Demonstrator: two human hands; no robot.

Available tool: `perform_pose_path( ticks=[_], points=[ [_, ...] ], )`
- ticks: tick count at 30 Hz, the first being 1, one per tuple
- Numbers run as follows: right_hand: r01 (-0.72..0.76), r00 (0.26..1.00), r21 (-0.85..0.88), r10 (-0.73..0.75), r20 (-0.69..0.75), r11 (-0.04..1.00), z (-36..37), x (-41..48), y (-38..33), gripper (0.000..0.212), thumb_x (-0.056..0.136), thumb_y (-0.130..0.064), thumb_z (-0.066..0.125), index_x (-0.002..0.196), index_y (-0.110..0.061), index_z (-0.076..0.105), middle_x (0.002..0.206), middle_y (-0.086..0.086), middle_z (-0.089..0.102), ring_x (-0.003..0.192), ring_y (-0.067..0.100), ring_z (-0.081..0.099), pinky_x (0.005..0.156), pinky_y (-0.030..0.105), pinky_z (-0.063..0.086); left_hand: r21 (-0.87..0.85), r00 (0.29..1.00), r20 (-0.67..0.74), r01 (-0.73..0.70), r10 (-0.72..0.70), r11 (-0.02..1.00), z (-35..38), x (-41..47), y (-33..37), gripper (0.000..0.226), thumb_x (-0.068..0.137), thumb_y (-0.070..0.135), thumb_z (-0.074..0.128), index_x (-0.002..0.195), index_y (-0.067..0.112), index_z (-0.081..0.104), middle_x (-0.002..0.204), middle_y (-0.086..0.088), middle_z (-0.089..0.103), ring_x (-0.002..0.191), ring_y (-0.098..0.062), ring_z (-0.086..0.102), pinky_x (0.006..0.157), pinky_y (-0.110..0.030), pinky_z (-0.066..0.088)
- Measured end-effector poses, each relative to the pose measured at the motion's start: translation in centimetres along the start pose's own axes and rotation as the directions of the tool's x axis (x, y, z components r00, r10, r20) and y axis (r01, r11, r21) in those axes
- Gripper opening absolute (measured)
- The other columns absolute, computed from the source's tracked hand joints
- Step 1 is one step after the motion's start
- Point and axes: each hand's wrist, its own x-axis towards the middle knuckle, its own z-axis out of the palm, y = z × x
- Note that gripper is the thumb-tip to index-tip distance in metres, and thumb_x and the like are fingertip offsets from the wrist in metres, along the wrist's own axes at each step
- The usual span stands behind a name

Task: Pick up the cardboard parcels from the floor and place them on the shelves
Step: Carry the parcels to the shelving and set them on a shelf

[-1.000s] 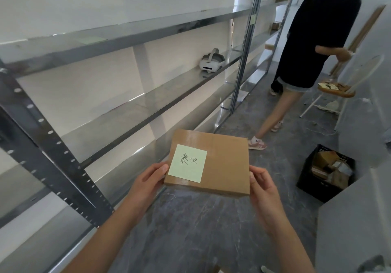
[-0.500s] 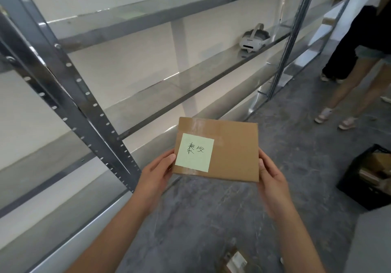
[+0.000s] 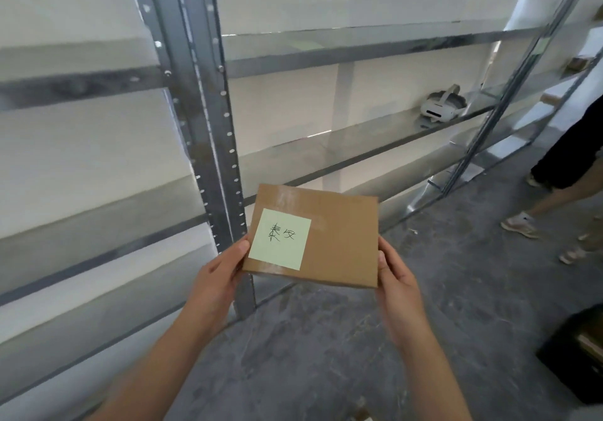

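From the head camera, a flat brown cardboard parcel (image 3: 339, 241) is held out in front of the chest, above the floor and just in front of the metal shelving. It is thin and rectangular, with strips of clear tape across its top face and a pale green sticky note (image 3: 280, 239) on its left half bearing handwritten black characters. The left hand (image 3: 219, 275) clasps the parcel's left edge, thumb on top near the note and fingers curled beneath; the right hand (image 3: 396, 278) clasps the right edge the same way — both closed firmly on the cardboard, which sits roughly level between them.

Behind the parcel stands a perforated steel upright (image 3: 208, 133) of the shelving, with long shiny metal shelves (image 3: 359, 146) running off to either side against a pale wall. A white headset (image 3: 440, 107) rests on the middle shelf further right. The floor (image 3: 440, 290) is dark grey and marbled. At the right edge another person's legs (image 3: 561, 192) and shoes are in view — the rest is cut off — and a black crate (image 3: 567, 355) sits at the lower right corner
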Motion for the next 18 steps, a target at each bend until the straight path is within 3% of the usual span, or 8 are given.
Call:
perform_pose_path(
  ticks=[2,5,7,11,15,18],
  points=[
    [-0.004,0.998,-0.04,0.006,0.057,0.999,3.6,-0.8,-0.1,0.037,0.101,-0.024,0.044,0.135,-0.03,0.057,0.129,-0.01,0.068,0.119,0.004,0.062,0.099,0.025,0.05,-0.026,0.997,-0.053,-0.052,0.05,0.998,-3.4,-1.9,1.0,0.037,0.099,0.031,0.05,0.128,0.014,0.066,0.124,0.002,0.072,0.12,-0.012,0.064,0.115,-0.041,0.037],
    [-0.013,0.989,-0.071,0.023,0.143,0.997,9.7,-2.3,-0.3,0.032,0.101,-0.025,0.045,0.122,-0.042,0.062,0.12,-0.016,0.071,0.112,0.001,0.065,0.086,0.015,0.055,-0.033,0.981,-0.165,-0.105,0.098,0.994,-8.9,-5.1,2.4,0.037,0.099,0.032,0.048,0.128,0.016,0.066,0.126,0.005,0.071,0.121,-0.009,0.063,0.114,-0.038,0.037],
    [-0.014,0.977,-0.087,0.032,0.211,0.996,14.1,-3.6,-0.4,0.03,0.1,-0.026,0.046,0.117,-0.044,0.064,0.121,-0.016,0.07,0.115,0.001,0.064,0.089,0.017,0.054,-0.076,0.962,-0.241,-0.15,0.127,0.986,-12.9,-7.3,3.3,0.036,0.1,0.028,0.048,0.127,0.013,0.066,0.126,0.003,0.071,0.122,-0.009,0.062,0.113,-0.037,0.038],
    [-0.005,0.921,-0.118,0.05,0.387,0.993,22.8,-6.9,0.0,0.034,0.101,-0.029,0.045,0.13,-0.039,0.059,0.126,-0.017,0.067,0.117,0.0,0.062,0.102,0.03,0.047,-0.114,0.905,-0.389,-0.23,0.17,0.967,-21.1,-12.3,4.4,0.036,0.1,0.028,0.049,0.127,0.011,0.066,0.127,0.001,0.071,0.124,-0.012,0.061,0.113,-0.038,0.037],
    [-0.018,0.838,-0.131,0.086,0.538,0.991,31.9,-11.0,1.4,0.032,0.101,-0.028,0.045,0.124,-0.043,0.061,0.128,-0.014,0.067,0.118,0.004,0.062,0.109,0.038,0.045,-0.08,0.796,-0.567,-0.31,0.212,0.948,-28.6,-19.0,5.1,0.032,0.1,0.03,0.048,0.121,0.018,0.07,0.124,0.004,0.072,0.122,-0.01,0.062,0.107,-0.034,0.04],
    [-0.071,0.733,-0.131,0.141,0.665,0.989,38.6,-14.8,2.7,0.034,0.102,-0.027,0.044,0.129,-0.04,0.06,0.132,-0.012,0.065,0.124,0.009,0.059,0.111,0.039,0.043,-0.054,0.68,-0.699,-0.358,0.221,0.932,-33.0,-25.0,5.4,0.03,0.1,0.03,0.049,0.117,0.021,0.072,0.12,0.006,0.074,0.117,-0.007,0.065,0.101,-0.028,0.042]
  ],
)
